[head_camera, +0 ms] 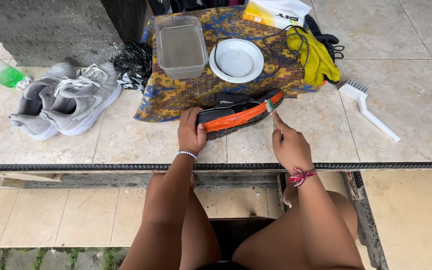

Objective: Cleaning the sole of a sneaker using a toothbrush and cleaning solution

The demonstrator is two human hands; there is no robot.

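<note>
Left hand (191, 131) curled over the heel end of a black shoe with an orange sole (238, 116), fingers pressed together on top, thumb against the sole edge, holding it tipped on its side on the tiled floor (126, 140). White bead bracelet (187, 154) at that wrist. Right hand (288, 145) closed around the handle of a small toothbrush (271, 109), forefinger stretched along it, green-and-white head touching the toe end of the orange sole; handle mostly hidden by the fingers, so colour hard to tell. Red woven band (302, 175) at that wrist.

Just beyond both hands, a patterned blue and yellow cloth (176, 95) spread on the floor, carrying a clear plastic tub (181, 46) of cloudy water and, beside it, a white bowl (236, 60). Further right on the cloth, a yellow rag (316, 57) with dark laces across it. Well right of the right hand, a white scrubbing brush (368, 107) flat on the tiles. Well left of the left hand, a pair of grey trainers (66, 102), with a crumpled black bag (133, 65) behind them and a clear bottle with green liquid (1, 72) at the far left.
</note>
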